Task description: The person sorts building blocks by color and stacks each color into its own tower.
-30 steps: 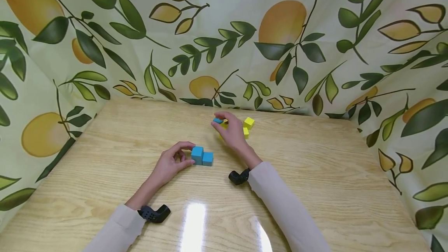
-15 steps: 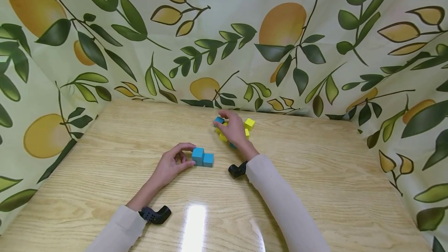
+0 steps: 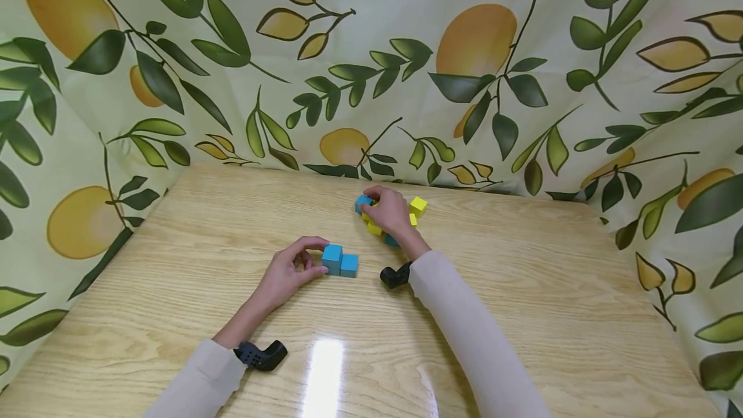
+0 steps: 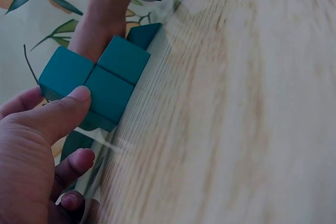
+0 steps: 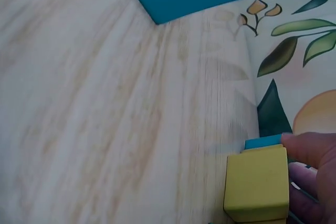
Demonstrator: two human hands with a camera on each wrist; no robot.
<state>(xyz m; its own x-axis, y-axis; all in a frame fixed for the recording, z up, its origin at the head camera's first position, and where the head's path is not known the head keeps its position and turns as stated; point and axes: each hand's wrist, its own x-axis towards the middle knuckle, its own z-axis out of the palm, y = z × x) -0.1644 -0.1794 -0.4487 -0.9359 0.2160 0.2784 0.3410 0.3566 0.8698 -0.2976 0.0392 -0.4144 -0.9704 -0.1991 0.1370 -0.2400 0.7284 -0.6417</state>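
My left hand [image 3: 290, 271] pinches a stack of two blue cubes [image 3: 332, 260] between thumb and a finger, near the middle of the wooden table. A single blue cube [image 3: 349, 266] stands against the stack's right side. Farther back, my right hand [image 3: 390, 211] reaches over a group of yellow cubes [image 3: 374, 229] and holds a blue cube [image 3: 362, 203] at the group's left edge. In the right wrist view the thumb touches that blue cube [image 5: 263, 141], just behind a yellow cube [image 5: 257, 184]. The hand hides part of the group.
Another blue block [image 3: 391, 240] lies under the right wrist. A yellow cube [image 3: 418, 206] sits at the right of the group. A patterned cloth [image 3: 360, 102] hangs along the table's back edge. Both wrists carry black cameras [image 3: 264, 356].
The right hand has shifted slightly to the right, and more of its blue cube and the blue block under the wrist shows. The left hand stays on its stack. The head view has shifted a little.
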